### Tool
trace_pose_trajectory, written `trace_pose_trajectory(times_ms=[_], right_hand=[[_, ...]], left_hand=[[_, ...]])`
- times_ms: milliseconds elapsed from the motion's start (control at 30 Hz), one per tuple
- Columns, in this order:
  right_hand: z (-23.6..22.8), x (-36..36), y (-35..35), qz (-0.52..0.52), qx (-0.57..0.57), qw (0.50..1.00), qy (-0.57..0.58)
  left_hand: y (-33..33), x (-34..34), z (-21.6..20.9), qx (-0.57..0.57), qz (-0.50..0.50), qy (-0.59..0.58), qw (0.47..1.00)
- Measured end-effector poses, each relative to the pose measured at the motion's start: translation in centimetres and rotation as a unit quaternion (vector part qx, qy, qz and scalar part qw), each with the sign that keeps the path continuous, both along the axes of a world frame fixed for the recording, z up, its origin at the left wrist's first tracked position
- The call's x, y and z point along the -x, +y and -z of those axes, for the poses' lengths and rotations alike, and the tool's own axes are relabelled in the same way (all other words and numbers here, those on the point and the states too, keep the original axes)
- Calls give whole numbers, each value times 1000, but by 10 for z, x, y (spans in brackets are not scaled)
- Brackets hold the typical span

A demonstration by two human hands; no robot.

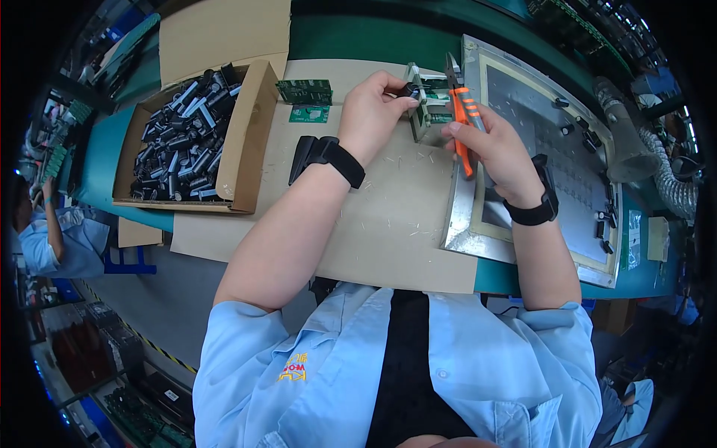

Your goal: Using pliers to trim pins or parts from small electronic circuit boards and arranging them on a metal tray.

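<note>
My left hand point(371, 112) pinches a black cylindrical capacitor point(409, 90) between thumb and fingertips. That capacitor is against the near-left face of an upright circuit board point(417, 128), with more green board parts behind it. In my right hand point(497, 149) is a pair of cutting pliers point(464, 119) with orange and grey handles, its dark jaws pointing away from me just right of the board. My fingers are wrapped round the handles. Whether the capacitor's leads pass through the board is too small to tell.
A cardboard box point(243, 142) full of black capacitors stands at left. Beside it are a standing green board point(305, 92) and a flat one point(308, 114). Clipped leads litter the cardboard sheet point(388, 239). At right lies a metal-framed screen point(489, 248) bearing loose capacitors, near a duct point(631, 142).
</note>
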State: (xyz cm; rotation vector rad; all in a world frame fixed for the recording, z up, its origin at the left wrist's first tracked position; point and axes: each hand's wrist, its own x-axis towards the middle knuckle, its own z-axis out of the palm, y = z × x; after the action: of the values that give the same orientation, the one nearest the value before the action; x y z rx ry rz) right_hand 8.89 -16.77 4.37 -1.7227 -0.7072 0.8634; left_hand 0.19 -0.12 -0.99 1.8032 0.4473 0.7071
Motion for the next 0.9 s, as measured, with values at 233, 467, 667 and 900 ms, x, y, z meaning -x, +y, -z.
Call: trace_pose_trajectory(times_ms=[233,467,667,900], right_hand=[[-13,-3,-7,-50,98,992,64],[-17,-4,-9,-50,141,985,82],[-17,-5,-7,-73,145,984,73],[-17,0,3,-66,148,986,27]], left_hand=[[-1,-2,-1,22,-2,1,1000],[-4,-1,-6,18,-11,31,999],[-2,-1,-3,14,-9,25,1000],[-3,-2,-1,-16,-19,28,999]])
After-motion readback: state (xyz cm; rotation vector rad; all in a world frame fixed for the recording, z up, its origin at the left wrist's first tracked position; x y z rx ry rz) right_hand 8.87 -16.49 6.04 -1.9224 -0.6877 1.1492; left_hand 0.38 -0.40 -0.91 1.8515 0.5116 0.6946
